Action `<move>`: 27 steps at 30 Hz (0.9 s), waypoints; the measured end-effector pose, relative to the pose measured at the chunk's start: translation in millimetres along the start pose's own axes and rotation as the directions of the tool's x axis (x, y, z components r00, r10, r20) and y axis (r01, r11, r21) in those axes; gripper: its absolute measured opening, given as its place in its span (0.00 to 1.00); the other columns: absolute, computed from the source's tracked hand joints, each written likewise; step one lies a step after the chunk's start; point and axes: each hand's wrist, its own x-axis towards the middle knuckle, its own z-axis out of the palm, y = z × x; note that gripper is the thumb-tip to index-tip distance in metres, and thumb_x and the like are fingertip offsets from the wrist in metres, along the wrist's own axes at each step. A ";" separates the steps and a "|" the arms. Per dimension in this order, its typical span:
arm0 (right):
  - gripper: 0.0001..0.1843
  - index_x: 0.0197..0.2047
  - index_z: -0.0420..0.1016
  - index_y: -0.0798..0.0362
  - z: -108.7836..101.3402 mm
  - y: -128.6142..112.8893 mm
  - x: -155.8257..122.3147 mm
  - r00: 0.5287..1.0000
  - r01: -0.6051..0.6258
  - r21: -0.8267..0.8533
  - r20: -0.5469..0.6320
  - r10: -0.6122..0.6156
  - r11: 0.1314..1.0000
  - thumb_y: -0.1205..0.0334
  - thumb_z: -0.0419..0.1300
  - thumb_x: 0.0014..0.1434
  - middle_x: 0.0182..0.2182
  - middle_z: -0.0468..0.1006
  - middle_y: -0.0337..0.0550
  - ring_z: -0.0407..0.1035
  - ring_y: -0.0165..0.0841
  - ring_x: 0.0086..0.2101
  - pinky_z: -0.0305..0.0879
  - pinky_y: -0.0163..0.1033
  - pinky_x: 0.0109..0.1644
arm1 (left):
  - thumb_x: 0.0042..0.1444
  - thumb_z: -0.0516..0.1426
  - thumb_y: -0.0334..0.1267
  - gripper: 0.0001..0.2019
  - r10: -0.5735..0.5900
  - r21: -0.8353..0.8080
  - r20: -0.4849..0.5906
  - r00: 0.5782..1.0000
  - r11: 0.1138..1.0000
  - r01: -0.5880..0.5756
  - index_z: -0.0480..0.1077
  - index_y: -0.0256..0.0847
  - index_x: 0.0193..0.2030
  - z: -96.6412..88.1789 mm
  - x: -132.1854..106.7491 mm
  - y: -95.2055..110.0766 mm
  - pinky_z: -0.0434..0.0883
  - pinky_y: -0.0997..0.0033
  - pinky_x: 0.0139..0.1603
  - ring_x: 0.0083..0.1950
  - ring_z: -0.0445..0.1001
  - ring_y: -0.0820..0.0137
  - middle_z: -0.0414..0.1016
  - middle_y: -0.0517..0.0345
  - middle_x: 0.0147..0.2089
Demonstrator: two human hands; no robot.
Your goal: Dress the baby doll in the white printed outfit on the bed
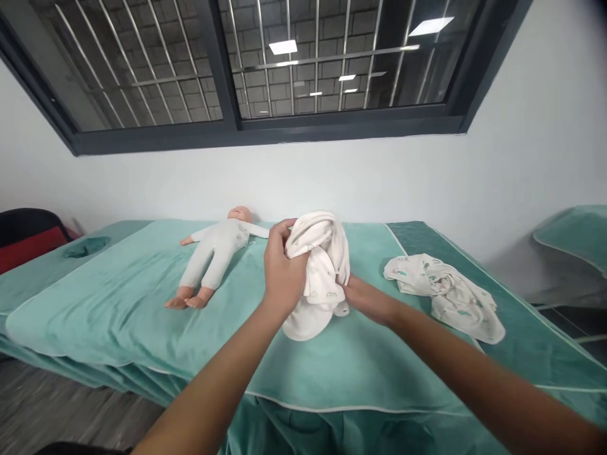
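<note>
White garment gripped by both raised hands.

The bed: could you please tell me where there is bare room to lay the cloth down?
Bare bed cover lies left of the doll, and along the near edge below both hands. It is crowded right, where the crumpled cloth lies.

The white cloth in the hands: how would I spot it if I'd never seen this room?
Start at the teal padded table under the dark window. Near its middle, the left hand and right hand hold up a bunched white cloth. Unlike the printed cloth lying flat to the right, it is lifted and gripped.
</note>
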 end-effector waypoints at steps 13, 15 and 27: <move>0.32 0.58 0.72 0.47 133.7 47.2 46.8 0.965 -0.232 0.602 0.239 0.105 0.764 0.37 0.59 0.58 0.49 0.79 0.46 0.73 0.44 0.51 0.71 0.49 0.55 | 0.52 0.60 0.45 0.27 -0.575 -0.025 0.132 0.807 0.812 0.583 0.66 0.41 0.59 -100.1 -88.6 -59.9 0.71 0.59 0.59 0.59 0.73 0.57 0.74 0.51 0.59; 0.32 0.60 0.70 0.47 145.1 51.7 46.9 0.955 -0.200 0.446 0.289 0.071 0.872 0.40 0.62 0.57 0.51 0.77 0.45 0.71 0.43 0.53 0.68 0.48 0.59 | 0.51 0.59 0.42 0.23 -0.606 0.042 0.045 0.794 0.796 0.604 0.71 0.40 0.54 -119.7 -101.5 -64.1 0.72 0.59 0.57 0.55 0.75 0.57 0.77 0.54 0.54; 0.15 0.46 0.73 0.45 13.7 104.9 59.9 0.998 0.009 -0.608 -0.043 -0.044 0.794 0.48 0.58 0.60 0.49 0.73 0.45 0.71 0.42 0.47 0.67 0.52 0.53 | 0.53 0.55 0.53 0.23 -0.472 0.538 -0.641 0.606 0.288 0.793 0.67 0.43 0.52 -312.7 -183.8 -92.8 0.72 0.55 0.51 0.53 0.74 0.49 0.76 0.48 0.51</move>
